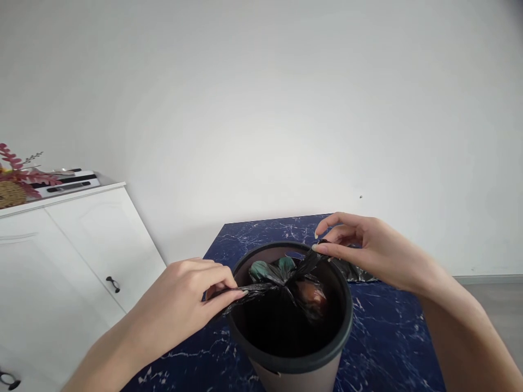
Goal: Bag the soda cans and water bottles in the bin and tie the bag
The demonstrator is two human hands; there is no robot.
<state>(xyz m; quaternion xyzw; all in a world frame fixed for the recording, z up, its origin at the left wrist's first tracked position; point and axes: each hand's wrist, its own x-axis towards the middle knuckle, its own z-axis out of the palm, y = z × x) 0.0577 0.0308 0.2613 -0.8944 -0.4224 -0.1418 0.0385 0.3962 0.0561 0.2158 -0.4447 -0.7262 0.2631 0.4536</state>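
Note:
A black plastic bag (281,294) sits inside a round trash can (298,363) with a dark rim. Its top is gathered and twisted at the middle, with two ends pulled apart. My left hand (196,288) pinches one end at the can's left rim. Above the right part of the rim, my right hand (355,239) pinches the other end between thumb and fingers. Something green (265,270) and something reddish-brown (312,294) show in the can around the gathered bag; I cannot tell what they are.
The can stands on a blue marbled tabletop (384,326). More black plastic (353,271) lies behind the can, under my right hand. At the left is a white cabinet (81,245), with a wicker basket (11,194) and pink artificial plants on top. A white wall rises behind.

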